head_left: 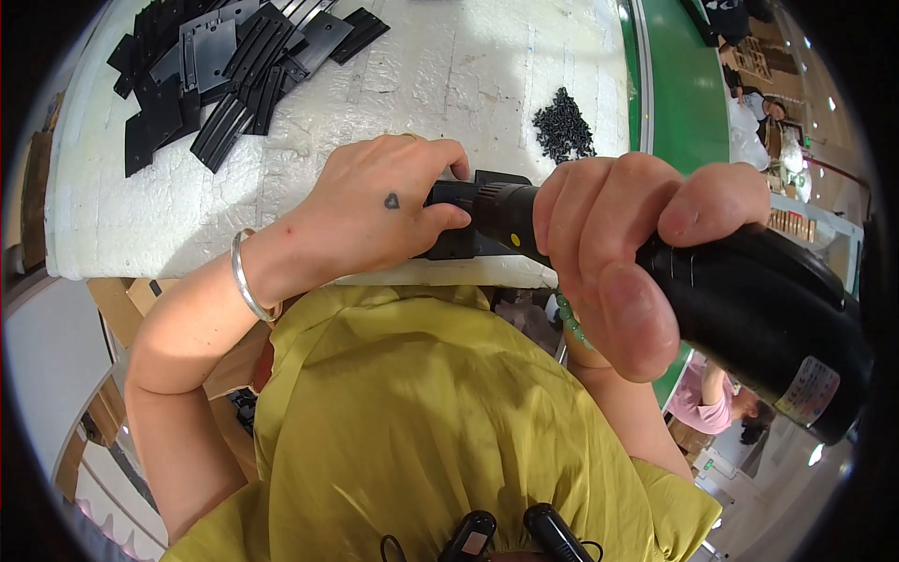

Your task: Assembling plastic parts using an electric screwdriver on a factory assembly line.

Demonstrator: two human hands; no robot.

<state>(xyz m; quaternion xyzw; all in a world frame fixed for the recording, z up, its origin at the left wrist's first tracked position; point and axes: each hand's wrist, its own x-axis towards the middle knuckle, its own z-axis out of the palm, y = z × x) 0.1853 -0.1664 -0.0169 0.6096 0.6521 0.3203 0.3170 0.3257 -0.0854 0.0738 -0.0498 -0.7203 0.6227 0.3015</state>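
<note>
My right hand (618,244) is wrapped round a black electric screwdriver (768,300), which lies almost level and points left. The screwdriver's ribbed nose (506,214) reaches the black plate part (454,245) near the table's front edge. My left hand (389,201) grips that part from its left side, thumb and forefinger bent close to the nose. The hand and the screwdriver cover most of the part, so its shape and the driver's tip are hidden.
At the far left of the white-wrapped table (449,84) lies a heap of black plates and rails (225,61). A pile of small black screws (564,129) sits at the right. Beyond the table's right edge runs a green surface (679,94). Other people are farther off at right.
</note>
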